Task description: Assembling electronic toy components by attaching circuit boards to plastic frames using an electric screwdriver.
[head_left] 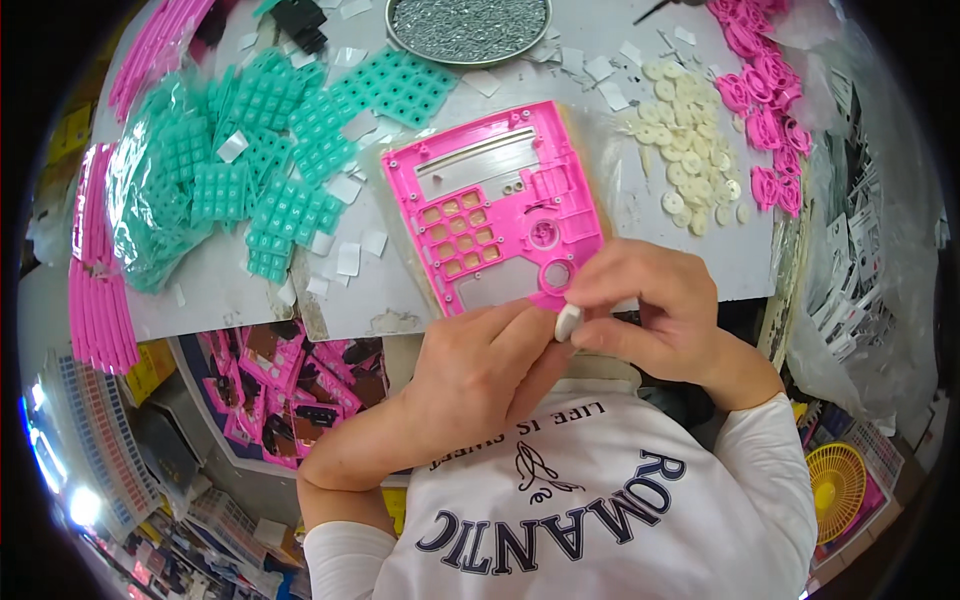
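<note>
A small white plastic piece [568, 322] with a rounded end is held between my two hands, just over the near edge of the bench. My right hand [655, 305] pinches it between thumb and index finger. The fingers of my left hand [485, 360] are closed against its other side, their tips partly hidden. Just beyond my hands lies a pink plastic housing [515, 228], shown from its inner side, with a grid of square key holes, a long slotted window and round openings. Its near edge is partly covered by my hands.
Green rubber keypads [270, 90] pile up at the left beside pink strips [95, 270]. A round tray of metal screws [470, 30] stands at the back. Cream discs [690, 150] and pink loops [765, 130] lie right. A bin of pink parts [290, 385] sits below the bench.
</note>
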Demonstrator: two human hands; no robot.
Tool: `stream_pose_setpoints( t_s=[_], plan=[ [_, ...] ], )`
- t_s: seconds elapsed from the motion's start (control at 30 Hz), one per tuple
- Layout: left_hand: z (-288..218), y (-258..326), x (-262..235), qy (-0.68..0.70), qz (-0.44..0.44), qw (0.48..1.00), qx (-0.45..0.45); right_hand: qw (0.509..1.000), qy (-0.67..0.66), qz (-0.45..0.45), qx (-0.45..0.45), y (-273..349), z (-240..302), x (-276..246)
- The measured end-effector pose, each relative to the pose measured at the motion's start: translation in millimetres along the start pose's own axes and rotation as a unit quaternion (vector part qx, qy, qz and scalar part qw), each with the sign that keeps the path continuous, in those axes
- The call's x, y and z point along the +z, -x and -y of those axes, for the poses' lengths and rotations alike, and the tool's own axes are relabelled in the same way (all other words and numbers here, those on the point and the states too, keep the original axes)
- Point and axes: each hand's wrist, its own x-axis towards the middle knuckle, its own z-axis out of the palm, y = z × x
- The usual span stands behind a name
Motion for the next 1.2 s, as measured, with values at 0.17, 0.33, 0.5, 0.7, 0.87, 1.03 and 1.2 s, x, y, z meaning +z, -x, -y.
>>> stream_pose_setpoints(
  t_s=[0.17, 0.33, 0.5, 0.7, 0.87, 1.03, 1.2],
  plan=[
    [7.7, 4.2, -7.8, -0.043, 0.003, 0.999, -0.023, 0.961, 0.247, 0.009, -0.125, -15.3, -6.0, -6.5],
    [21.6, -11.5, -17.9, -0.274, -0.039, 0.961, 0.000, 0.888, 0.437, -0.005, -0.142, -39.2, -24.9, -5.2],
    [32.4, -7.5, -11.4, -0.275, -0.036, 0.961, -0.014, 0.879, 0.461, 0.018, -0.121, -43.6, -28.3, 0.0],
    [34.3, -5.4, -12.5, -0.268, -0.039, 0.963, -0.013, 0.867, 0.494, 0.013, -0.063, -43.3, -21.4, 7.0],
    [30.2, -6.7, -17.2, -0.272, -0.021, 0.962, -0.017, 0.852, 0.521, -0.013, -0.052, -38.5, -25.4, 14.5],
    [31.1, -28.1, -36.2, -0.238, -0.043, 0.970, 0.003, 0.865, 0.500, -0.021, -0.042, -39.6, -29.1, 15.2],
    [78.3, -131.6, -64.9, -0.290, -0.126, 0.949, 0.016, 0.913, 0.401, -0.061, -0.052, -38.4, -26.6, -0.1]
  ],
)
